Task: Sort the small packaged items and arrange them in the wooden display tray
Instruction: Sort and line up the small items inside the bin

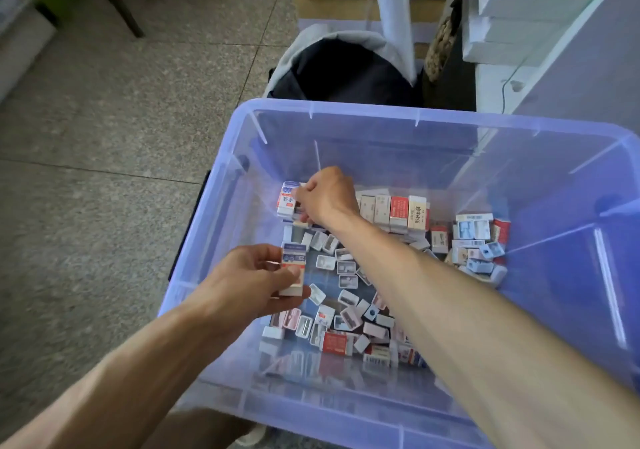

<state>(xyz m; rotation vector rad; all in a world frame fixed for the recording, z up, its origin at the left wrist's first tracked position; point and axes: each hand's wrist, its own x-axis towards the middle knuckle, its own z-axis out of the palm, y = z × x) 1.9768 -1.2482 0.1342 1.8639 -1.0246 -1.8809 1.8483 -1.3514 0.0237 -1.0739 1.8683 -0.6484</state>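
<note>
Nearest me, left hand point(250, 277) grasps one blue-and-white packet point(293, 268) while right hand point(323, 195) pinches the far-left upright packets point(287, 199) inside a clear plastic bin point(346, 109); loose packets point(346, 292) remain unsorted, wooden tray unseen.

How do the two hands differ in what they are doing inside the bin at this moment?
The left hand grips a stack of blue-and-white boxes lifted above the loose items near the bin's near-left side; the right hand reaches further, to the far-left corner, fingers curled at the standing row of boxes. The left shows its thumb and fingers; the right shows only its back. Both are inside the clear plastic bin.
</note>
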